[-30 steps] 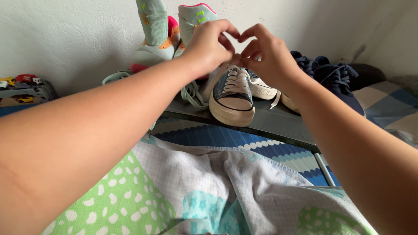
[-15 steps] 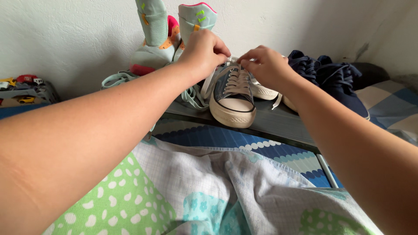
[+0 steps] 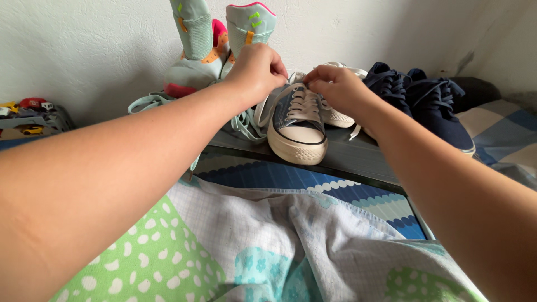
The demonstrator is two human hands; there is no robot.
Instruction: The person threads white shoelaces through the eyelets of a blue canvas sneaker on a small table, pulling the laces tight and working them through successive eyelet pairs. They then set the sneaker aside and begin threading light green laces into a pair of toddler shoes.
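A grey-blue canvas sneaker (image 3: pixel 299 126) with white laces and a cream rubber toe stands on a dark shelf board (image 3: pixel 358 159), toe pointing toward me. My left hand (image 3: pixel 258 70) is closed at the top of the sneaker's left side, pinching a white lace. At the shoe's top right my right hand (image 3: pixel 334 86) pinches the other white lace. Both hands sit close together just above the tongue. A second light sneaker (image 3: pixel 338 116) lies partly hidden behind my right hand.
A pair of mint high-top shoes (image 3: pixel 224 39) with pink and orange trim stands against the white wall, loose mint laces (image 3: pixel 148 102) trailing left. Navy sneakers (image 3: pixel 430 100) sit at the right. Patterned bedding (image 3: pixel 268 246) covers the foreground. Small toy cars (image 3: pixel 28 106) lie far left.
Both hands have come down from in front of the high-tops to the sneaker's top, and they have drawn the laces down with them.
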